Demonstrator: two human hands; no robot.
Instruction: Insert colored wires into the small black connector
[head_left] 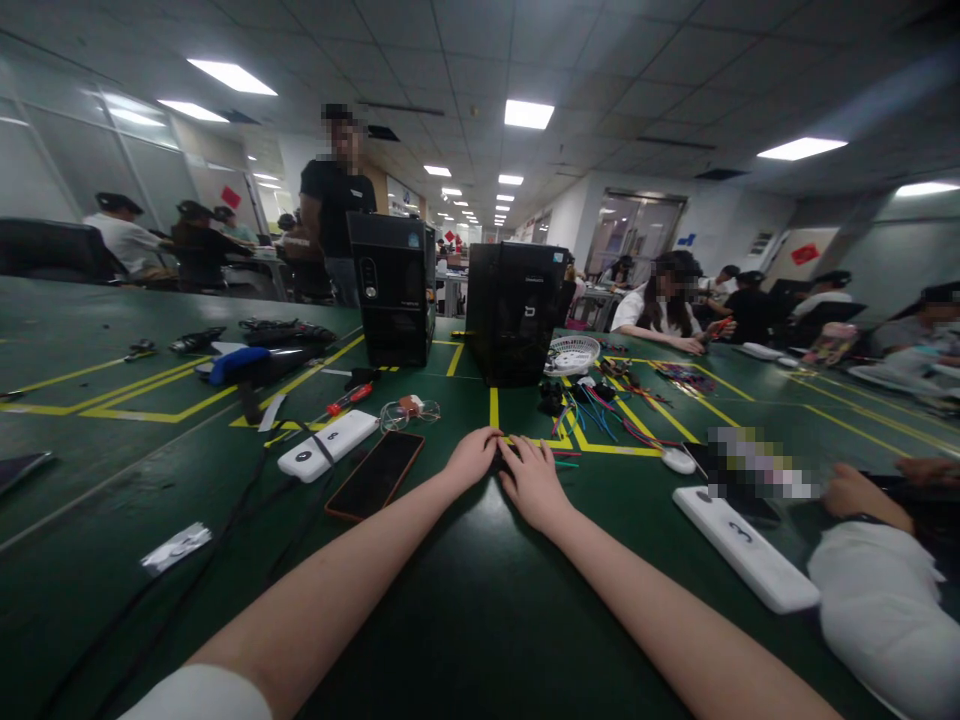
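Observation:
Both my forearms stretch out over a dark green table (465,600). My left hand (472,456) and my right hand (531,482) meet at the table's middle, fingers curled down over a small dark object between them that I cannot make out. Just beyond them lie several coloured wires (600,415) on yellow floor-style tape lines. A black phone (375,474) lies face up to the left of my left hand, beside a white power bank (328,445).
Two black computer cases (394,288) (516,310) stand upright behind the hands. A white basket (574,352), red-handled screwdriver (349,397), safety glasses (409,411) and tools lie around. Another white power bank (746,548) lies right, near a neighbour's white sleeve (885,610). Other people sit and stand beyond.

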